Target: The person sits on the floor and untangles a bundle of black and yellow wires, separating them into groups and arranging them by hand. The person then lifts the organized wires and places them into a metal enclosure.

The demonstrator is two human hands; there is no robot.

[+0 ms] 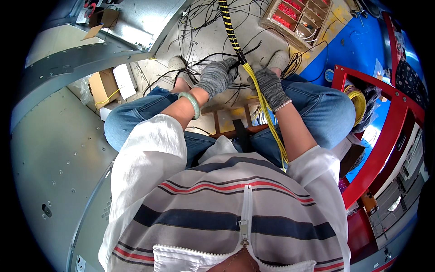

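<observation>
A bundle of yellow wires (267,113) runs from my lap up between my two hands. Above them, black spiral wrap (230,34) winds around the bundle, with yellow showing between its turns. My left hand (218,77), in a grey knit glove, is closed at the lower end of the wrap, its fingertips against the bundle's left side. My right hand (271,87), gloved alike, is closed around the yellow wires just below the wrapped part; its fingers are partly hidden. A short black strip (253,47) sticks out beside the bundle near my fingers.
Loose black wires (199,22) litter the floor ahead. A wooden compartment box (294,20) with red pieces lies at the far right. A red metal frame (385,145) stands right, beside a yellow wire coil (357,103). Grey metal panels (59,167) and a cardboard box (103,87) are left.
</observation>
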